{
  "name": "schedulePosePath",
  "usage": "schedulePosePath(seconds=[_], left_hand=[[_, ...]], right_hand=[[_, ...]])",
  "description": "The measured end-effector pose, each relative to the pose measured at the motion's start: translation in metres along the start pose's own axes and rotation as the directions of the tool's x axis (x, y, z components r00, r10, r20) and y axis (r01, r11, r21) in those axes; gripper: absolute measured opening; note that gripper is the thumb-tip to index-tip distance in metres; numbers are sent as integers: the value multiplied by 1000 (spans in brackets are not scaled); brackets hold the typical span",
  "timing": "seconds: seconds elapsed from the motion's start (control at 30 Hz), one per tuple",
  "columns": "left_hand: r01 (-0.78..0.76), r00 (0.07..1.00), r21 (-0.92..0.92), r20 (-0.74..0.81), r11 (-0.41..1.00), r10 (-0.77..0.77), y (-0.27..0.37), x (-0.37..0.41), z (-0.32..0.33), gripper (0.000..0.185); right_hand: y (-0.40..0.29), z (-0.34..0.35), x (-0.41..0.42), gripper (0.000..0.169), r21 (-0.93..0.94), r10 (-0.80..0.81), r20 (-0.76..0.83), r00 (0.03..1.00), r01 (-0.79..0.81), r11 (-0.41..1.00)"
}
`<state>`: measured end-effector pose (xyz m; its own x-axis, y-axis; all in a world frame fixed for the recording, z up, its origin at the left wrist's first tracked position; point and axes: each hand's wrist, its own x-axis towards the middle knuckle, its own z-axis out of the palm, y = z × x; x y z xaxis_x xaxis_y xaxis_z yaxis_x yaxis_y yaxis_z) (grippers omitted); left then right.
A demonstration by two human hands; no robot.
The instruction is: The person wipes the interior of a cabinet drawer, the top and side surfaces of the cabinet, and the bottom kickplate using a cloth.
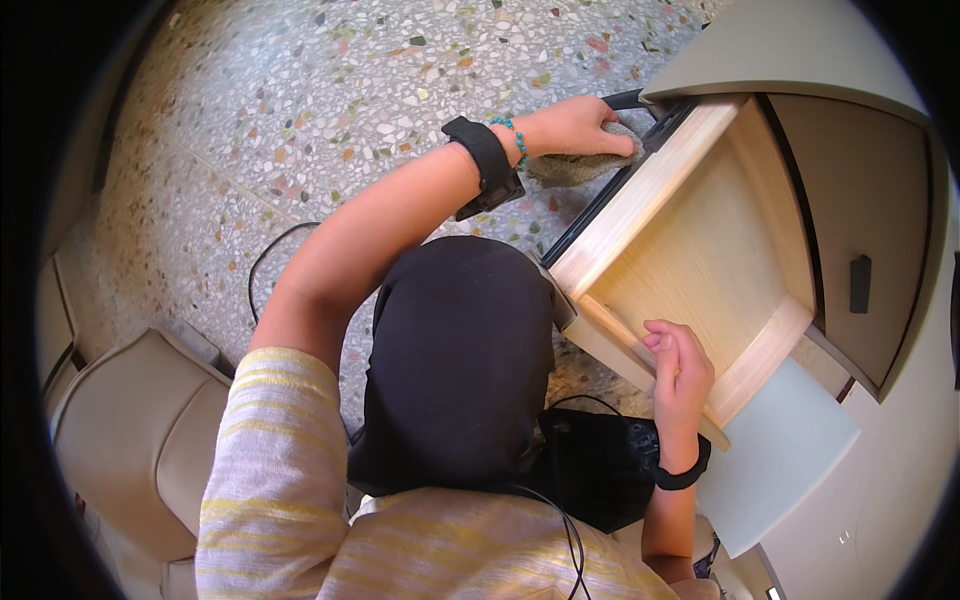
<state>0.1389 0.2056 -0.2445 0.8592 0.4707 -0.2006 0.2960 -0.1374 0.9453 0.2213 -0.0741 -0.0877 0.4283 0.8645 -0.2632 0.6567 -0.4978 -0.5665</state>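
My left hand (583, 131) holds a grey-green cloth (581, 166) against the outer side of an open wooden drawer (652, 187), by its black metal slide rail (592, 217). A blue beaded bracelet (517, 141) and a black strap (484, 165) are on that wrist. My right hand (681, 360) lies over the drawer's front edge with its fingers loosely curled and nothing seen in them. A black band (684, 469) circles the right wrist. The inside of the drawer shows bare pale wood.
The drawer juts from a beige cabinet (862, 225) with a dark handle (860, 283). A pale blue panel (780, 454) shows below the drawer. Speckled terrazzo floor (337, 90) spreads at the upper left. A beige padded seat (135, 442) stands at lower left. A thin black cable (255, 274) lies on the floor.
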Motion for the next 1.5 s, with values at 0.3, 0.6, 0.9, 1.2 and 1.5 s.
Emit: schedulePosePath(seconds=[0.3,0.6,0.9,1.2,1.5], left_hand=[[57,997,-13,53,998,-56,7,-9,2,56],[135,904,149,386,980,-184,6,-52,-6,53],[243,601,192,740,951,-303,4,-87,-8,47],[-138,906,427,419,894,-61,22,-92,-7,46],[54,999,25,4,998,-54,10,-11,-35,57]], right_hand=[[1,2,-3,15,45,-2,-13,1000,3,999],[-1,0,-3,14,12,1,-8,1000,-1,1000],[-2,0,-4,15,26,13,-28,1000,-12,1000],[1,2,-2,15,-9,-24,-15,1000,24,1000],[-2,0,-2,16,-7,-16,-26,1000,16,1000]])
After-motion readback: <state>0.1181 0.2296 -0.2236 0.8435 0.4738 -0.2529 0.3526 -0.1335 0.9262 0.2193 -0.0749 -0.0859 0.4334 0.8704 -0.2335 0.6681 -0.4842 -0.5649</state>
